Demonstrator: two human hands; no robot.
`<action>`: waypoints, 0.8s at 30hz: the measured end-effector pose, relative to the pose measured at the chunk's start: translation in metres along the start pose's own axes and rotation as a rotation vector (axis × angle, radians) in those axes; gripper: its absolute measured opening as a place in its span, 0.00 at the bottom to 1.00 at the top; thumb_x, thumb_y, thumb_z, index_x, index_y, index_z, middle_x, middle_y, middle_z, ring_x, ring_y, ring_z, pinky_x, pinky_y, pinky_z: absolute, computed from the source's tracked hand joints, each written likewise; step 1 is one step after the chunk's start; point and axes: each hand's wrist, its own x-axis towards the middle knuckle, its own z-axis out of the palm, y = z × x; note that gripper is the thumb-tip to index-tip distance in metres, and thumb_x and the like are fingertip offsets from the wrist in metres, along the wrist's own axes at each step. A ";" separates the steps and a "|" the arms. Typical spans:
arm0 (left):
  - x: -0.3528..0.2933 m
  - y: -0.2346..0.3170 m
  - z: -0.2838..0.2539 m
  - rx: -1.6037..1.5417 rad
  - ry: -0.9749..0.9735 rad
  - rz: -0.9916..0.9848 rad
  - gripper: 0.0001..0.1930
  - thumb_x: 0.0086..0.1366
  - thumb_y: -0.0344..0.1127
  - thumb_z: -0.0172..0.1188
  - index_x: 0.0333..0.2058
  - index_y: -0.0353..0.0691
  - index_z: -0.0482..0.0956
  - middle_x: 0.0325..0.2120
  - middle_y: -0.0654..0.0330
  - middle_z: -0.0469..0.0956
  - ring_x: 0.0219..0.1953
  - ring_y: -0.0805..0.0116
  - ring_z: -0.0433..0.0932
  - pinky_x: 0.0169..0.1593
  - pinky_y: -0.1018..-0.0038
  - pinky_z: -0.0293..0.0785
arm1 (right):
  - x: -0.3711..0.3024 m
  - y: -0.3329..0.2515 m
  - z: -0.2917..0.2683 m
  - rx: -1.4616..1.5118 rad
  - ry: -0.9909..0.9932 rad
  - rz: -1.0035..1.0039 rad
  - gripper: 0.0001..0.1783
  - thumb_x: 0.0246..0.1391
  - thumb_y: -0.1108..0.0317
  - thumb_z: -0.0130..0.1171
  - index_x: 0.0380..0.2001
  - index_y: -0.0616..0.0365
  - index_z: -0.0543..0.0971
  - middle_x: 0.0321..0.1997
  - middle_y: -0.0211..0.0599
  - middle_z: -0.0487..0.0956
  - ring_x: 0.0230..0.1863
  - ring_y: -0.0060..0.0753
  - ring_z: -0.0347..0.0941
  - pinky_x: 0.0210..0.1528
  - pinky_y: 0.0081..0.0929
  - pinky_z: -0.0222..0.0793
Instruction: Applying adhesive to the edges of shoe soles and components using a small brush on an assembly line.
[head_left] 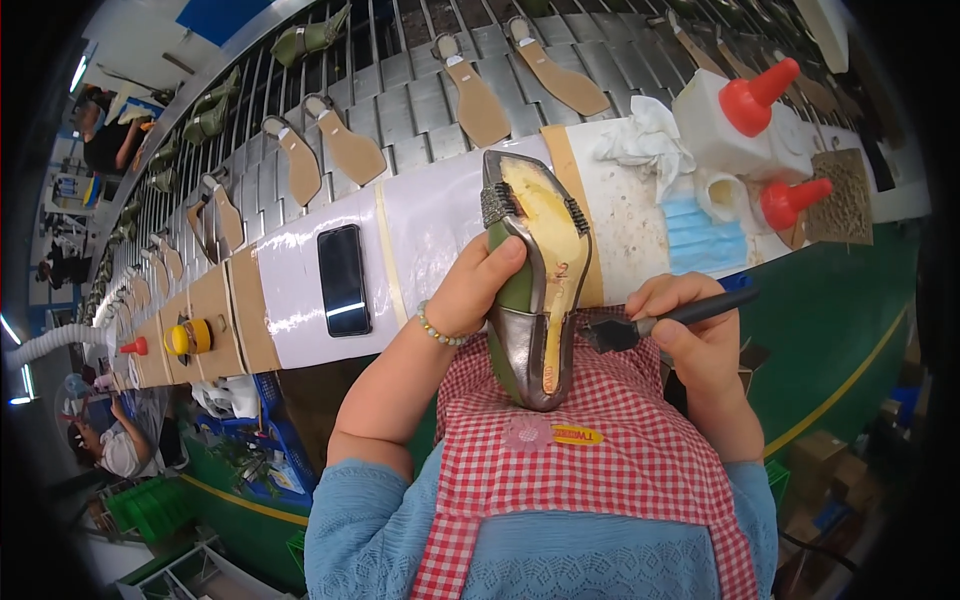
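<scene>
In my left hand [478, 288] is a shoe upper [520, 345] in green and metallic silver, stretched over a yellow last [552, 232]. Its underside faces me, the wider end away, and my thumb presses on its left edge. Dark fringed trim shows on both sides near the wide end. My right hand [695, 330] grips a brush [690, 308] by its dark handle. The brush's black head is beside the shoe's lower right side; whether it touches cannot be made out.
A phone [343, 280] lies on the covered bench left of the shoe. White bottles with red caps [745, 118], a crumpled tissue [648, 140] and a blue mask [703, 237] are at the right. Beyond, tan insole-shaped pieces [480, 105] lie on a metal slat conveyor [400, 110].
</scene>
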 end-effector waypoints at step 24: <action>0.001 0.002 -0.013 -0.102 0.055 -0.046 0.29 0.63 0.55 0.54 0.51 0.35 0.69 0.44 0.59 0.76 0.44 0.70 0.76 0.47 0.73 0.73 | 0.005 0.006 0.003 -0.067 0.162 -0.131 0.08 0.47 0.79 0.60 0.33 0.64 0.75 0.39 0.44 0.77 0.42 0.31 0.73 0.47 0.27 0.67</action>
